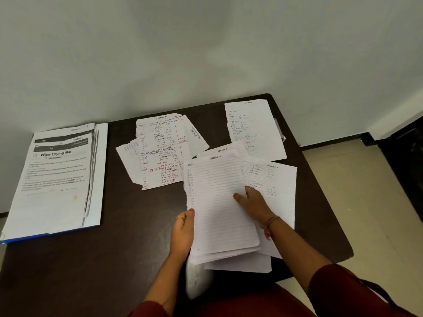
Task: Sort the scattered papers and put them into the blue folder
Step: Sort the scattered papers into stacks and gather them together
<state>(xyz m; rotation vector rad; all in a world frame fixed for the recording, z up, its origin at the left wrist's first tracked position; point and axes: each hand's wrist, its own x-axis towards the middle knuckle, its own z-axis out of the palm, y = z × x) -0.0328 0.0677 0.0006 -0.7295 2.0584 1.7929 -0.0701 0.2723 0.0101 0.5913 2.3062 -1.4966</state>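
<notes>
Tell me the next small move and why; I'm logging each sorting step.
Probably square up the stack of lined white sheets: the left hand grips its edge, the right hand rests on top, and its lower edges are fanned unevenly.

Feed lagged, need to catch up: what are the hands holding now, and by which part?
The left hand grips a stack of lined papers by its left edge. The right hand rests on top of the stack, near its right edge.
</notes>
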